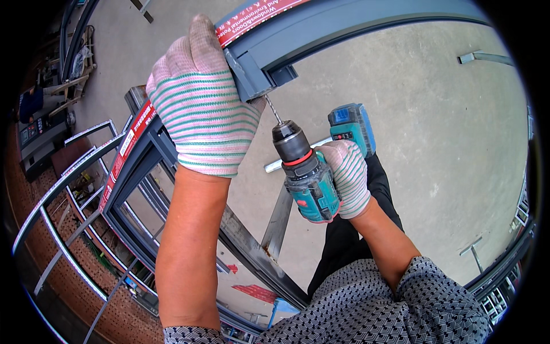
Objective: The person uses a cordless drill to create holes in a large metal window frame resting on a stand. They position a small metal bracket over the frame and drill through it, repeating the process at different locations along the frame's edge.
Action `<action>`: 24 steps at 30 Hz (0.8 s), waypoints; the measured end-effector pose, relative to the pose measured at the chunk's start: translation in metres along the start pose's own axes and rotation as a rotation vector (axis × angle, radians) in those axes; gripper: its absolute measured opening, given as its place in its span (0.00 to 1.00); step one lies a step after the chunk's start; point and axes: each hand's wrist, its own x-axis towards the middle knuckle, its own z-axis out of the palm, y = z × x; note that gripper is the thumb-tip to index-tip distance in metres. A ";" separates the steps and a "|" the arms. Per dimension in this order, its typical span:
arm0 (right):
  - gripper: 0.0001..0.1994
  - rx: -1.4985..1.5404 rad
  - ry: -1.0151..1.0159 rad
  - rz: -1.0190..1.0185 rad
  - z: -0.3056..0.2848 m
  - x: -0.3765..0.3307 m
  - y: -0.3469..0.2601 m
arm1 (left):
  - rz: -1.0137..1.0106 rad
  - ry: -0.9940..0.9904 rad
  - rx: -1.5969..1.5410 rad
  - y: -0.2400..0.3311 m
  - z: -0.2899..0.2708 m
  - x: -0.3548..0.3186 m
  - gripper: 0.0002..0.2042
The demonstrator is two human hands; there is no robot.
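Note:
In a pink glove with green stripes, my left hand (206,112) is wrapped round the end of a grey metal window-frame profile (344,28). Red printed film (255,22) runs along the profile's upper edge. My right hand (346,178), gloved alike, grips the handle of a teal and black cordless drill (309,189). A dark battery pack (352,126) is at the foot of its handle. From the black chuck (289,140) a thin drill bit (273,109) points up at the profile's end face; its tip meets the lower edge there, though how deep it sits I cannot tell.
To the left, more grey frames with red film (129,146) lie on a metal stand (246,246). A rack of curved frames (57,189) and a dark machine (43,137) are further left. Concrete floor (435,132) spreads on the right, with stacked profiles (504,275) at the lower right.

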 end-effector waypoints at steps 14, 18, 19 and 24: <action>0.21 -0.002 -0.004 -0.006 -0.002 0.002 -0.001 | 0.020 -0.006 -0.009 -0.003 -0.001 -0.002 0.58; 0.21 -0.009 0.088 -0.064 0.003 0.013 0.003 | 0.014 -0.015 -0.024 -0.002 -0.003 -0.002 0.57; 0.22 -0.020 0.107 -0.074 0.002 0.017 0.002 | 0.011 -0.030 -0.034 -0.002 -0.004 -0.002 0.57; 0.28 0.015 0.122 -0.085 0.004 0.017 0.005 | -0.016 -0.041 -0.020 -0.001 -0.005 0.002 0.56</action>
